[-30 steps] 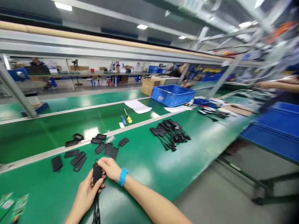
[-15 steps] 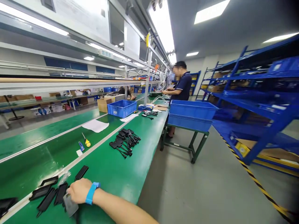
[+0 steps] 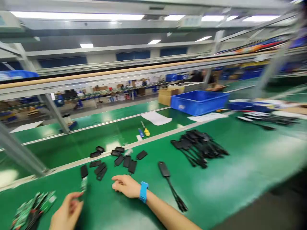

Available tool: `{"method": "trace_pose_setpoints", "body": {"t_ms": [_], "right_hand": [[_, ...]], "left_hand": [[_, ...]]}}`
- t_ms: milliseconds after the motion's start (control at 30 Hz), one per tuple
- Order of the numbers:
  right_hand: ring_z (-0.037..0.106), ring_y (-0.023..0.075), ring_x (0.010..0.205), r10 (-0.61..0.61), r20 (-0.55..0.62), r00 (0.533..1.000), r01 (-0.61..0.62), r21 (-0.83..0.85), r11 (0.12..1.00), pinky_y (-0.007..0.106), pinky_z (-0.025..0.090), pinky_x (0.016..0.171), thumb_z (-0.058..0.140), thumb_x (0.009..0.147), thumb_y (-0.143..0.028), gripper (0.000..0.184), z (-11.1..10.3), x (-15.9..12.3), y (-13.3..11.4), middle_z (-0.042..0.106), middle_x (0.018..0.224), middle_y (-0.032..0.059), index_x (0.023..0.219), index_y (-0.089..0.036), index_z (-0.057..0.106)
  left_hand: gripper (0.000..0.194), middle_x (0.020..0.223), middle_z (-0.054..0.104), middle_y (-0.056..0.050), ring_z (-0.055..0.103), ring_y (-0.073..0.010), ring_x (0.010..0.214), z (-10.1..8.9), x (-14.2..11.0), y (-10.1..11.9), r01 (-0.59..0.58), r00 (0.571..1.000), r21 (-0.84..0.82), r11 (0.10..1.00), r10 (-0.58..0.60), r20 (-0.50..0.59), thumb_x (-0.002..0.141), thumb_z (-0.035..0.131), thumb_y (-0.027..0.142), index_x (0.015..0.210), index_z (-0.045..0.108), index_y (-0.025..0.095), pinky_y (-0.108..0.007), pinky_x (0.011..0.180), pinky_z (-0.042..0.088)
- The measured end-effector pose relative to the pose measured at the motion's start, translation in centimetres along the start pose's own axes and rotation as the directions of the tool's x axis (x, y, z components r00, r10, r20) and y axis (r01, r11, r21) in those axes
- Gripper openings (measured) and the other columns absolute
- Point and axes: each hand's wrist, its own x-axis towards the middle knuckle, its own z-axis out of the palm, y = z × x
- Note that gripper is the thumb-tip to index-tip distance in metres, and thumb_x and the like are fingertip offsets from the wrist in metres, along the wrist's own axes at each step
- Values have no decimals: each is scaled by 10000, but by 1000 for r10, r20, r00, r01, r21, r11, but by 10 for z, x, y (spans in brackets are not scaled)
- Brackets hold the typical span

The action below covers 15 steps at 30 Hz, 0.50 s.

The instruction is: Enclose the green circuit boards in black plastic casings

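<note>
My right hand (image 3: 126,186), with a blue wristband (image 3: 143,191), lies palm down on the green bench mat (image 3: 240,172), fingers pointing left and nothing visible in them. Just beyond it lie several loose black plastic shells (image 3: 115,161). To its right, a black housing with a cable (image 3: 164,169) rests on the mat, untouched. My left hand (image 3: 66,212) is low at the left and smeared by motion. Its fingertips reach toward a small green-grey board (image 3: 83,184), and I cannot tell whether they hold it.
A heap of green circuit boards (image 3: 31,207) sits at the bottom left. A pile of black cabled housings (image 3: 199,145) lies further right. On the conveyor behind are a yellow-handled screwdriver (image 3: 145,131), a paper sheet (image 3: 157,118) and a blue bin (image 3: 199,102). A slanted metal post (image 3: 21,153) stands at left.
My view has swung back from the aisle to the bench. The black housing with its cable, held in both hands a second ago, now lies on the mat; both hands are off it.
</note>
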Motion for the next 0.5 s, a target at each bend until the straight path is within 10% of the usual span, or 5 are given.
{"method": "trace_pose_setpoints", "body": {"t_ms": [100, 167, 300, 500], "right_hand": [[646, 158, 769, 81, 115, 990, -135, 613, 779, 295, 529, 688, 545, 818, -560, 757, 37, -6, 7, 646, 952, 86, 1397, -153, 277], [574, 119, 603, 108, 60, 992, -119, 687, 717, 253, 491, 555, 553, 768, -648, 845, 43, -11, 10, 614, 824, 31, 1377, -160, 230], [321, 80, 437, 159, -109, 981, -84, 499, 862, 183, 226, 381, 455, 827, -630, 557, 26, -15, 18, 521, 621, -48, 1160, -191, 374], [460, 132, 634, 50, -250, 967, -17, 133, 991, 267, 399, 588, 480, 837, -385, 240, 6, -15, 38, 539, 764, 12, 972, -189, 500]], "left_hand": [[460, 839, 634, -48, 635, -214, 723, 19, 0, 16, 11, 952, -189, 982, 48, 301, 837, 515, 583, 1102, 544, 208, -300, 588, 517], [279, 883, 635, -60, 614, -197, 752, 39, 23, 23, -150, 954, -9, 989, 147, 263, 894, 493, 349, 1119, 550, 194, -311, 707, 504], [341, 1119, 585, -144, 532, -269, 1081, 56, 80, 14, -121, 992, 394, 911, 126, 12, 854, 436, 91, 1164, 568, 149, -401, 967, 399], [482, 1112, 505, -300, 439, -485, 1143, 36, 121, -14, 194, 967, 378, 905, -111, -230, 795, 601, 220, 1218, 477, 23, -650, 922, 332]]}}
